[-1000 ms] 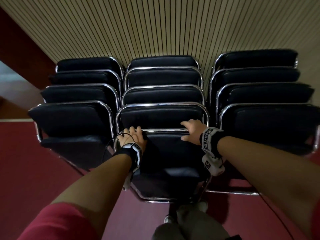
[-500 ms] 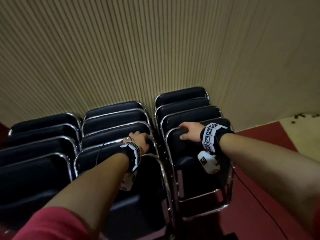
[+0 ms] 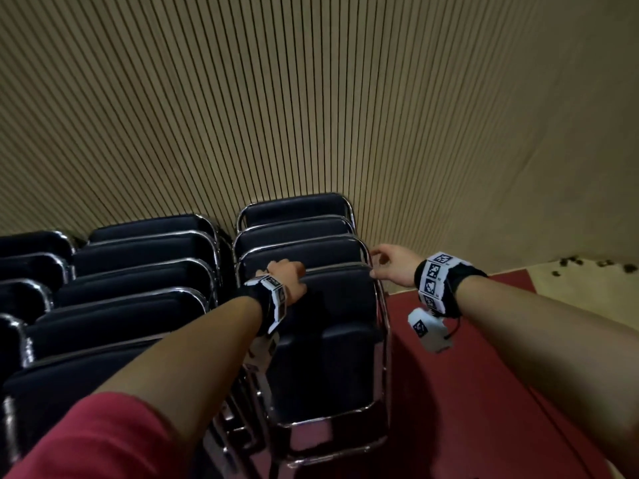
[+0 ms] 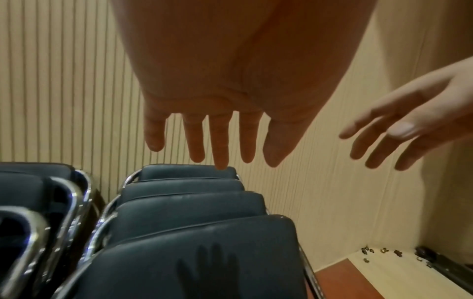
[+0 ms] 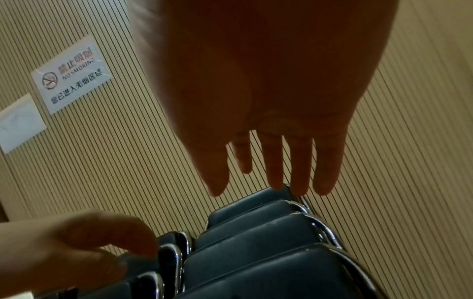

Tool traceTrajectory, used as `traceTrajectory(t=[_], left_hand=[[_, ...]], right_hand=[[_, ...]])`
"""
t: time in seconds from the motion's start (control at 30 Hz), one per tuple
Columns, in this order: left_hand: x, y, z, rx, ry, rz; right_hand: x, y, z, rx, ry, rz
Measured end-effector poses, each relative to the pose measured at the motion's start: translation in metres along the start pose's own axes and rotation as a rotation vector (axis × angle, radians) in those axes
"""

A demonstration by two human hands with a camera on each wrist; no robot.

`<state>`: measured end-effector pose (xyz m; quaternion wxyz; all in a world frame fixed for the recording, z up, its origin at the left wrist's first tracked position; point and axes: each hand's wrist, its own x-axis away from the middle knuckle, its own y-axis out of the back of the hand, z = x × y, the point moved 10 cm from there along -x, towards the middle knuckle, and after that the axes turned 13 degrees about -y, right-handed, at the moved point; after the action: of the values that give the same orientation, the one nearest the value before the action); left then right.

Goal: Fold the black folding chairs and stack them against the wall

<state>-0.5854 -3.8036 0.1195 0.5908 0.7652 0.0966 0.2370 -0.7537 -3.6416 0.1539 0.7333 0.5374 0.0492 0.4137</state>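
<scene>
Black folding chairs with chrome frames lean folded in three rows against the ribbed wall (image 3: pixel 311 115). The front chair (image 3: pixel 332 305) of the right row is nearest me. My left hand (image 3: pixel 287 280) is over the left part of its top edge. In the left wrist view the fingers (image 4: pixel 220 145) are straight and spread above the chair (image 4: pixel 204 252), holding nothing. My right hand (image 3: pixel 387 266) hovers by the chair's top right corner, its fingers (image 5: pixel 274 172) straight and empty. I cannot tell whether either hand touches the frame.
The middle row (image 3: pixel 138 271) and left row (image 3: pixel 27 264) of folded chairs stand close beside the right row. Red floor (image 3: pixel 466 392) lies to the right, with a pale strip (image 3: pixel 587 271) carrying small debris along the wall. A no-smoking sign (image 5: pixel 71 74) hangs on the wall.
Both hands went from the middle row to the right row. My left hand left the middle row's front chair. My right hand let go of the chair top and opened at its right corner.
</scene>
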Motion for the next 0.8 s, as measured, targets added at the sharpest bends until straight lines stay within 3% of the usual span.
traceTrajectory(t=[0.27,0.6,0.8], left_hand=[[-0.037,0.001,0.016,0.064,0.136,0.039],[-0.111,0.027,0.082,0.164,0.210,0.048],[-0.140,0.028,0.115,0.249,0.249,0.038]], right_hand=[[-0.068,0.000,-0.008,0.014,0.049,0.125],[-0.170,0.022,0.043,0.139,0.063,0.140],[-0.235,0.002,0.057,0.224,0.044,0.235]])
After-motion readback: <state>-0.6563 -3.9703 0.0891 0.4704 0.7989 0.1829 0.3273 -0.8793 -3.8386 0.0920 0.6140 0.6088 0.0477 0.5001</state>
